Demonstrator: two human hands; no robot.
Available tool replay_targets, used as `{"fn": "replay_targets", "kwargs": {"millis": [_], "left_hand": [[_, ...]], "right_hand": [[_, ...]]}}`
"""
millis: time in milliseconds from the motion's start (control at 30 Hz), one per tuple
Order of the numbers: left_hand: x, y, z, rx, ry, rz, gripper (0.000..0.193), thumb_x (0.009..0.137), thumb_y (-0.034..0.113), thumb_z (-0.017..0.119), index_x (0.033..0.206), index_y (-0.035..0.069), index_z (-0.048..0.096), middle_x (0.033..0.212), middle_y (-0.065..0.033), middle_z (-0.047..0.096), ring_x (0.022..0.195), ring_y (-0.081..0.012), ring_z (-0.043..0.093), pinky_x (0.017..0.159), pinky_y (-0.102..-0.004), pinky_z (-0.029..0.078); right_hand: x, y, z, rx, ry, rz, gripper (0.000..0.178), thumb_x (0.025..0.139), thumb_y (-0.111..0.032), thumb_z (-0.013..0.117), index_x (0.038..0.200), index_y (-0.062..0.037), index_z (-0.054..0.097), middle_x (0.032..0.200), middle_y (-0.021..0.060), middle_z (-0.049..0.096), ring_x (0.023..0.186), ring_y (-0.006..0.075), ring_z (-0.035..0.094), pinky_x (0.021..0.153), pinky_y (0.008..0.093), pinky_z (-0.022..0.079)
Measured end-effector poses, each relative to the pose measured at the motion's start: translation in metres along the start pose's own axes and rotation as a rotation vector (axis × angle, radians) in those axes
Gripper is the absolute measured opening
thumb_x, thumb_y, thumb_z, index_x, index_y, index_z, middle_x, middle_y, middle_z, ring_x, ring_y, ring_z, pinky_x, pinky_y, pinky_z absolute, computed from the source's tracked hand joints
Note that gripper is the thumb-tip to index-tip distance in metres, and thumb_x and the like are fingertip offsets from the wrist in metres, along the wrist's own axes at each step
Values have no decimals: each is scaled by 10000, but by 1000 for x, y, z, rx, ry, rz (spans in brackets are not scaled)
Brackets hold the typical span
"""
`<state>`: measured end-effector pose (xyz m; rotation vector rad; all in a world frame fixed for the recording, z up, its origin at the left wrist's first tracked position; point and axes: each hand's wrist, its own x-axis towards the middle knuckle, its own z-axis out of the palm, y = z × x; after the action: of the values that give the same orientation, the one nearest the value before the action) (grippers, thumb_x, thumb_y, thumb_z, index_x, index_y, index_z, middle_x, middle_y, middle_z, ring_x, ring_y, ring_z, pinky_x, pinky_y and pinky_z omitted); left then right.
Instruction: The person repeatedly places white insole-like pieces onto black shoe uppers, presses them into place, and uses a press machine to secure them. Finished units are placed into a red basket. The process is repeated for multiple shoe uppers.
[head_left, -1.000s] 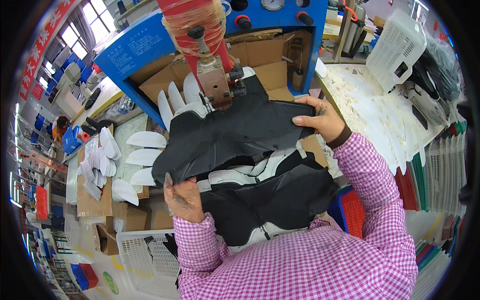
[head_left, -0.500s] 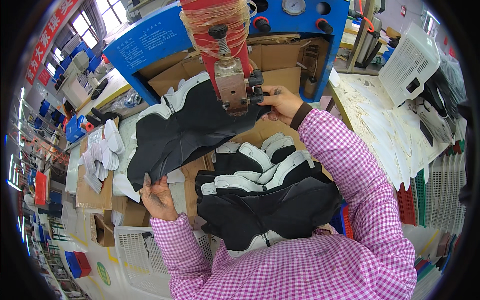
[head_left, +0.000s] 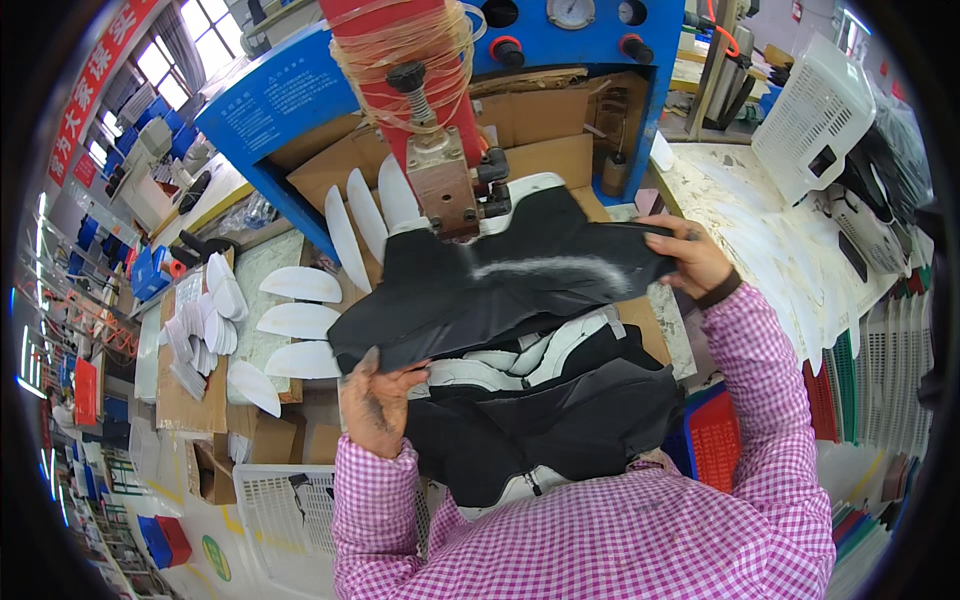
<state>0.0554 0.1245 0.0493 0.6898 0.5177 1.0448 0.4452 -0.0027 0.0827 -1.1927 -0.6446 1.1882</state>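
**Black panel (head_left: 505,300) spanning both my hands**

My left hand (head_left: 380,405) is pinching its eight-o'clock corner, my right hand (head_left: 696,262) its two-o'clock end; its long axis is running between, metal head (head_left: 443,185) hanging over its eleven-o'clock edge.

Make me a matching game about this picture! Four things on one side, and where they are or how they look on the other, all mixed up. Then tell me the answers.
Things
1. Black piece
2. Left hand
3. Right hand
4. Red machine arm

Places and looks
A. Holding the right end of the piece
B. Wound with yellowish bands
C. At the lower left corner of the piece
D. Marked with a curved whitish streak

Right pairs: 1-D, 2-C, 3-A, 4-B
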Motion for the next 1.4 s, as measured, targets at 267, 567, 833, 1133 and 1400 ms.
{"fn": "replay_targets", "kwargs": {"millis": [267,567,833,1133,1400], "left_hand": [[60,-32,38,90,-190,-184,299,918,116,498,1063,-144,480,980,-276,612,831,-373,652,697,-385,586],[73,43,-44,182,52,43,279,874,116,507,1083,-67,524,937,-205,647,767,-286,665,656,-354,586],[57,-35,28,262,-100,-71,188,852,38,601,1001,-73,574,903,-179,655,769,-267,666,692,-342,553],[20,50,-42,263,288,217,62,837,19,632,897,2,633,963,-106,661,863,-182,634,772,-328,502],[32,-18,1,198,67,151,290,787,-20,670,1063,-11,579,993,-59,638,853,-149,609,806,-263,477]], "right_hand": [[-44,-7,-33,-16,213,-195,348,844,-77,603,1168,27,527,942,144,662,689,152,681,484,193,541],[49,35,49,-123,-62,-165,377,845,-161,642,1189,-40,544,868,78,669,515,69,599,385,144,365],[-3,-3,-32,-76,408,-195,237,831,-19,579,1067,2,574,969,151,654,743,189,680,590,254,573],[43,38,50,-97,-108,-172,273,837,-93,626,1103,-53,576,855,31,635,556,43,529,453,153,393],[9,11,-10,-120,202,-108,245,838,0,571,1082,-5,556,983,131,644,821,202,668,738,284,568]]}}
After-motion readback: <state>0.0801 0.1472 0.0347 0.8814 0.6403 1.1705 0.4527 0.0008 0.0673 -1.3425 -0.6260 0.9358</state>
